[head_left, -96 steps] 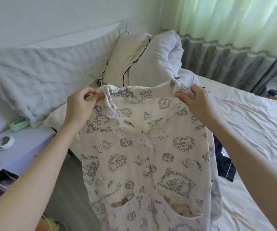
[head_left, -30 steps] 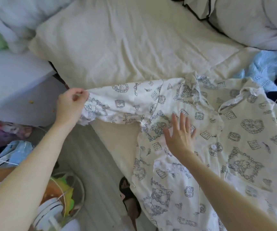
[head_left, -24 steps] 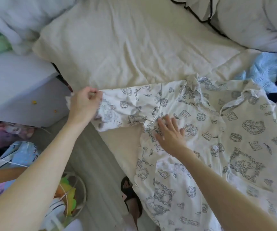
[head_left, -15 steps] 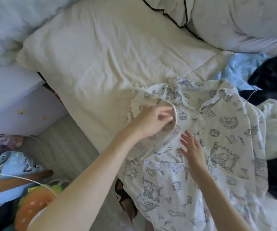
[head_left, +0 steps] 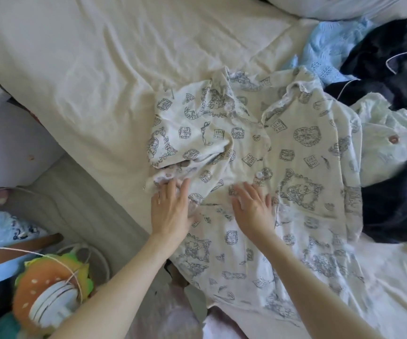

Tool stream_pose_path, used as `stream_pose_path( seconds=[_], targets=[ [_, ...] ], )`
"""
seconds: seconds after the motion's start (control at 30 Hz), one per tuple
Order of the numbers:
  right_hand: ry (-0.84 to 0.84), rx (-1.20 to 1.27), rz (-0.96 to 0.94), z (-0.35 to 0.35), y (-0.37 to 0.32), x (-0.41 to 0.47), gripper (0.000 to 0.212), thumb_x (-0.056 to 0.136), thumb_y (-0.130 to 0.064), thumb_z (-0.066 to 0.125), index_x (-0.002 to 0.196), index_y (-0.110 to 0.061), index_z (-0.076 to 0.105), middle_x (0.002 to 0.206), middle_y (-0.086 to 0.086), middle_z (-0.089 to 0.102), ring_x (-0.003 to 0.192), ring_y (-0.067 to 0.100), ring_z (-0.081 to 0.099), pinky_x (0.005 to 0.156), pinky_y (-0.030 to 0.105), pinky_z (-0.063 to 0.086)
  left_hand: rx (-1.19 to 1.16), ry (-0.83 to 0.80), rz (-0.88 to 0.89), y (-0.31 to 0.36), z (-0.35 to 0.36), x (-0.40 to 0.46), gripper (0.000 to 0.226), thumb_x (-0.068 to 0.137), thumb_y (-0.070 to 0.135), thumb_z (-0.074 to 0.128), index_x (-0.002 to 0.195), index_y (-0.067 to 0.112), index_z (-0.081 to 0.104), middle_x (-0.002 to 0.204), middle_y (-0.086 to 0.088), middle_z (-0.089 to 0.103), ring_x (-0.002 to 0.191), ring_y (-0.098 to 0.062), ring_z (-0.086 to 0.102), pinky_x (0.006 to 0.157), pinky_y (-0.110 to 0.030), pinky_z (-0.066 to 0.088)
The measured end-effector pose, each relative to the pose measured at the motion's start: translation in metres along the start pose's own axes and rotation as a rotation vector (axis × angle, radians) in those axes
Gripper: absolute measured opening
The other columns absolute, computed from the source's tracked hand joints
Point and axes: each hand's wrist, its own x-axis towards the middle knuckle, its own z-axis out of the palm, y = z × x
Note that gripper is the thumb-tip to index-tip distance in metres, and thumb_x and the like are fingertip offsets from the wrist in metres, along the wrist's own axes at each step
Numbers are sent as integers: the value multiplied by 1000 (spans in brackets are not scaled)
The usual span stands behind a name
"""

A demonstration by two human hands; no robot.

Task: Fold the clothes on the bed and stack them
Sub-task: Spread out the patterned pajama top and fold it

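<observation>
A cream pyjama shirt [head_left: 295, 148] with a grey cartoon print lies front up on the bed [head_left: 87, 69], its hem hanging over the near edge. Its left sleeve [head_left: 187, 133] is folded inward across the chest. My left hand [head_left: 170, 209] lies flat, fingers spread, on the cuff end of that sleeve. My right hand [head_left: 252, 206] presses flat on the shirt's middle, just below a button. Neither hand grips any cloth.
Unfolded clothes lie along the right: a light blue piece [head_left: 329, 47], dark navy garments [head_left: 398, 192] and a pale green shirt [head_left: 388, 143]. A pillow [head_left: 344, 6] is at the top. A white nightstand [head_left: 9, 140] and a burger-shaped cushion [head_left: 48, 287] stand on the floor at left.
The shirt went from held up in the air to laid on the bed. My left hand carried the sleeve inward over the chest and let go; both hands now press flat.
</observation>
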Motion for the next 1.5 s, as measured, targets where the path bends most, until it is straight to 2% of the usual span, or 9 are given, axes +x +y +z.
stream_pose_path(
  seconds=[0.17,0.3,0.5,0.6,0.7,0.83,1.07,1.27,1.5],
  targets=[
    [50,375,24,-21,9,-33,28,97,-13,48,122,-10,61,127,4,58,118,19,52,96,26,39,92,37,-15,18,-9,-1,35,88,4,55,122,9,52,114,-10,62,97,-27,60,77,-32,44],
    [-112,913,275,-50,30,-53,26,95,-34,48,112,-20,62,111,1,68,101,14,65,83,22,52,-523,74,25,59,-38,-15,5,89,8,59,84,10,60,61,10,49,48,-1,48,45,-10,35],
    [-83,1380,418,-82,77,-64,70,79,-69,31,111,-17,64,107,11,70,100,23,67,85,35,52,-812,-462,278,154,-25,-23,44,96,28,50,138,16,43,125,1,55,102,-3,56,86,-12,42],
    [-59,1276,465,-84,96,-54,61,82,-64,42,118,-18,62,112,9,68,106,22,64,92,40,50,-773,-592,204,161,-1,-24,52,97,27,47,146,23,30,145,1,39,111,-12,52,93,-21,39],
    [-134,1223,548,-79,102,-36,37,88,-41,57,113,-14,59,102,9,69,92,20,69,82,34,54,-730,-386,118,135,11,-24,45,97,22,48,141,23,39,143,4,43,108,-15,56,88,-18,43],
    [-195,1313,814,-75,97,-13,3,93,-8,53,93,-5,55,87,11,61,74,19,61,73,33,53,-423,-182,130,97,21,-22,53,94,8,49,143,22,37,150,4,33,138,-12,27,109,-20,13],
    [314,921,626,-85,97,-31,9,93,-24,51,87,-16,52,81,4,58,65,15,59,51,29,52,-526,-177,193,110,25,-36,53,94,7,50,143,23,38,150,2,31,140,-14,22,110,-22,14],
    [308,515,738,-90,123,-42,26,90,-19,57,108,-2,49,84,6,52,85,38,54,75,39,46,-691,-179,29,101,16,-29,35,95,13,49,130,18,52,138,3,47,125,-7,41,104,-19,29],
    [347,110,284,-86,59,4,44,92,-31,54,128,-8,43,119,14,48,113,30,43,93,45,32,-663,175,-292,19,-9,13,26,93,5,50,118,8,57,116,-11,56,96,-18,55,78,-17,38]
  ],
)
